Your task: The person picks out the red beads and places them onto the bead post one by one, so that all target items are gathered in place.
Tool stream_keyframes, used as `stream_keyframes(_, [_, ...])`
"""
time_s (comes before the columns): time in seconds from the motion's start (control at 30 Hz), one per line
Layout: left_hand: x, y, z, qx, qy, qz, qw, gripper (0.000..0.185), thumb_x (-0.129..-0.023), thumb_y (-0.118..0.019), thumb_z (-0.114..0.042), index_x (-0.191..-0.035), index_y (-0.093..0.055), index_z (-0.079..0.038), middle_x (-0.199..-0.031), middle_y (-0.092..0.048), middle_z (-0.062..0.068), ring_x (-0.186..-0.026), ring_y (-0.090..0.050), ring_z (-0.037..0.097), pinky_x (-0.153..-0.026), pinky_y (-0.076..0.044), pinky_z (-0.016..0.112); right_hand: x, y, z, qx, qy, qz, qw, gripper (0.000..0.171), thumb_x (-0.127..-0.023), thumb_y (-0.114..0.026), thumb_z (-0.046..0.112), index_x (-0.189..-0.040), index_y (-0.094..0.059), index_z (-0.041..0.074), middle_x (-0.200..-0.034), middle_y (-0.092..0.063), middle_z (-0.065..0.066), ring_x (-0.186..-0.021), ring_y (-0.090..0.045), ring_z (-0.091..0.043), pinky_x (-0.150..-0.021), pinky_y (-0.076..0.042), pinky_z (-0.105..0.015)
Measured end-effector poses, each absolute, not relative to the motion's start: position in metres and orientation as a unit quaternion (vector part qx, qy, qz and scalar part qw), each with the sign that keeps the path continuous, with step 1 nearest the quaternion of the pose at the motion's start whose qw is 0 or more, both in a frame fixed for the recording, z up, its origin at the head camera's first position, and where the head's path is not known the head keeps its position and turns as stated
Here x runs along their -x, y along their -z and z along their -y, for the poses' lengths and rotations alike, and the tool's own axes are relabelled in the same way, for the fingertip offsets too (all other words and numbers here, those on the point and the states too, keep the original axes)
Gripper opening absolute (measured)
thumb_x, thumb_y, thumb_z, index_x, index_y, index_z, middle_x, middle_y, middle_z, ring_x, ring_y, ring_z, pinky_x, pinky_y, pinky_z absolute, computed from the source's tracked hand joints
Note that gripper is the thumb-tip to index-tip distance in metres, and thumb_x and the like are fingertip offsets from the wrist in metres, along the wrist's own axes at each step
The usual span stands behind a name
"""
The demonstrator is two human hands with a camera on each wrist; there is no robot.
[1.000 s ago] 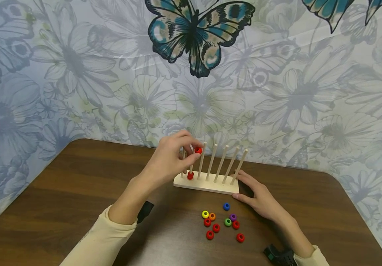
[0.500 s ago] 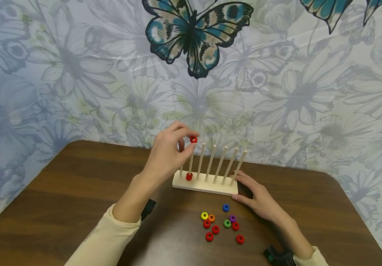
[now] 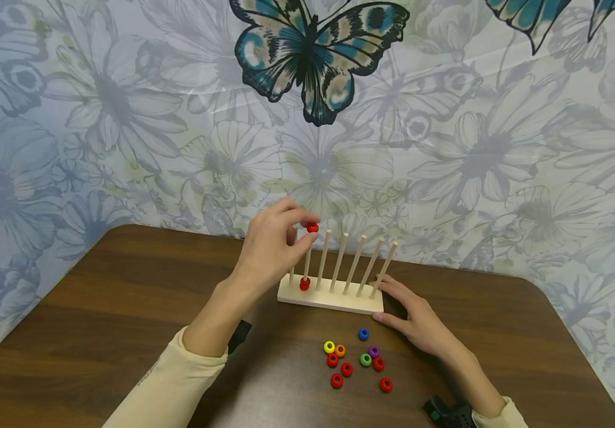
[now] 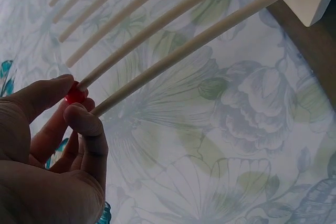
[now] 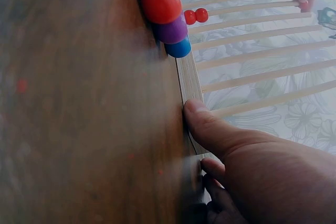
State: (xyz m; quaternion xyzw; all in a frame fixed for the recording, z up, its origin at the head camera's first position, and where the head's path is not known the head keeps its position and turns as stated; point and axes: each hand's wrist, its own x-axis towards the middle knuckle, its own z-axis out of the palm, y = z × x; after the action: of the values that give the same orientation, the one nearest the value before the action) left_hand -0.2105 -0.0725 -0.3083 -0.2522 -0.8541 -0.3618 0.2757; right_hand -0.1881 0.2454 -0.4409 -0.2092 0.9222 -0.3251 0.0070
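Observation:
My left hand point(image 3: 270, 241) pinches a red bead point(image 3: 312, 227) between thumb and fingertips, at the top of the second peg from the left. In the left wrist view that peg's tip point(image 4: 86, 83) meets the bead. The pegs rise from a pale wooden stand point(image 3: 334, 302). Two red beads point(image 3: 304, 284) sit stacked at the foot of the second peg; the other pegs are bare. My right hand point(image 3: 419, 321) grips the stand's right end, thumb along the front edge and fingers behind, partly hidden by the base.
Loose beads lie on the brown table point(image 3: 141, 309) before the stand: several red ones point(image 3: 347, 370), a yellow point(image 3: 329, 346), an orange point(image 3: 340, 351), a green point(image 3: 365, 359), a purple point(image 3: 374, 352) and a blue bead point(image 3: 363, 334). A butterfly-patterned wall covering point(image 3: 446, 148) rises behind the table.
My left hand has lifted the red bead from beside the pegs up to the second peg's top, then dipped slightly. The right hand keeps its grip on the stand.

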Motion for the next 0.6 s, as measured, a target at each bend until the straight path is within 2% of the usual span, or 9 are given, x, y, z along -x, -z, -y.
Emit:
stream_keyframes(0.27, [0.2094, 0.3121, 0.0758, 0.247, 0.380, 0.852, 0.263, 0.027, -0.083, -0.080, -0.019, -0.108, -0.074, -0.017, -0.095, -0.060, -0.006, -0.057, -0.048, 0.007, -0.056, -0.041, 0.026, 0.1878, 0.4419, -0.2475, 0.209, 0.322, -0.923, 0.002, 0.063, -0.090, -0.070, 0.041, -0.145, -0.049, 0.018, -0.159, -0.033, -0.006, -0.146, -0.032, -0.035, -0.111, -0.032, -0.061])
stream_keyframes(0.6, [0.2039, 0.3156, 0.0814, 0.252, 0.417, 0.800, 0.349, 0.019, -0.084, -0.078, -0.018, -0.103, -0.075, -0.016, -0.086, -0.061, -0.003, -0.056, -0.049, 0.008, -0.050, -0.039, 0.023, 0.1878, 0.4431, -0.2464, 0.212, 0.317, -0.925, 0.002, 0.064, -0.091, -0.069, 0.040, -0.147, -0.047, 0.018, -0.160, -0.031, -0.010, -0.146, -0.031, -0.038, -0.111, -0.031, -0.063])
